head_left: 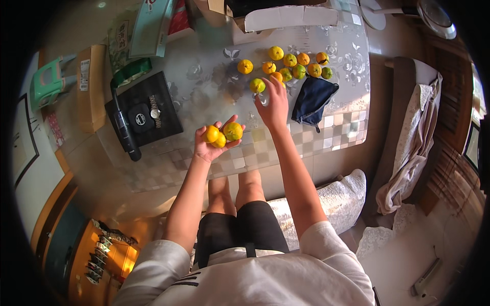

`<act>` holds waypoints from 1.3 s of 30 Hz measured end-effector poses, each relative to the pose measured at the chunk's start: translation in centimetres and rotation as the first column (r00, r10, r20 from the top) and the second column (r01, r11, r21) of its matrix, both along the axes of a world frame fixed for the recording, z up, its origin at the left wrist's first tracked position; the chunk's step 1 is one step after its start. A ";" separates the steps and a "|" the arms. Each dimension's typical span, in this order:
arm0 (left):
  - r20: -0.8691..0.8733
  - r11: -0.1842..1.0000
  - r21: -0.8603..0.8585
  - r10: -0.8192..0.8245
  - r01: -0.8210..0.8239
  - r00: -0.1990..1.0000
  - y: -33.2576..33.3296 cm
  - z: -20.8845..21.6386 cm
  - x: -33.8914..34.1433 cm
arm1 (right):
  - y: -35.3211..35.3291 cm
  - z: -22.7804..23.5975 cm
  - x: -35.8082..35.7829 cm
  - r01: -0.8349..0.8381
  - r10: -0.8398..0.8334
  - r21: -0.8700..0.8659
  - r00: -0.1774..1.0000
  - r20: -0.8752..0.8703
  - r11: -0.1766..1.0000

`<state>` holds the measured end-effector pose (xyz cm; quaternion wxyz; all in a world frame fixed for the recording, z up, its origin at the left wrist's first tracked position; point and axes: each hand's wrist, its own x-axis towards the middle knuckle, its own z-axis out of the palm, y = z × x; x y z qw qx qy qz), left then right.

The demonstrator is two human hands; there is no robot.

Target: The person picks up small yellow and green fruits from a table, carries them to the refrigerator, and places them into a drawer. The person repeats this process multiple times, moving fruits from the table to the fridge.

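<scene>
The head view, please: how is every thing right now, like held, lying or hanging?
Left hand: palm up, holding fruits
Right hand: thumb and fingers apart, near loose fruits; touching unclear
Held fruits: three showing, bunched together
Loose fruits: lying on the table
Blue cloth: lying, creased
Watch: lying on black mat
Pale cloth: draped, hanging

Left hand: I have it palm up and cupped, fingers spread and curling upward.
Left forearm: I see it running forward from the lower edge, leaning slightly right.
Right hand: I have it farther forward, back uppermost, thumb parted from bent fingers.
Right forearm: I have it stretched out, angling left toward the wrist.
</scene>
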<state>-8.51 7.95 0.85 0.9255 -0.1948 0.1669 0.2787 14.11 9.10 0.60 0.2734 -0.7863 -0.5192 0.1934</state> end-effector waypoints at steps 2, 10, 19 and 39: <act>-0.048 0.998 -0.062 0.006 -0.009 0.999 0.0 0.6 -0.4 | 1.4 -2.2 -0.2 -0.126 0.133 -0.058 0.981 0.139 0.990; -0.192 0.974 -0.208 0.046 -0.086 0.980 0.4 0.9 0.1 | -0.3 1.8 -2.5 0.242 -0.229 -0.040 0.830 -0.509 0.969; -0.267 0.979 -0.193 0.013 -0.066 0.963 0.0 2.4 4.4 | -6.0 7.9 -6.0 -0.353 0.367 0.145 0.927 -0.080 0.924; -0.426 0.978 -0.117 -0.208 0.174 0.881 2.3 2.6 5.3 | -5.5 8.5 -5.9 -0.227 0.230 0.061 0.972 -0.046 0.972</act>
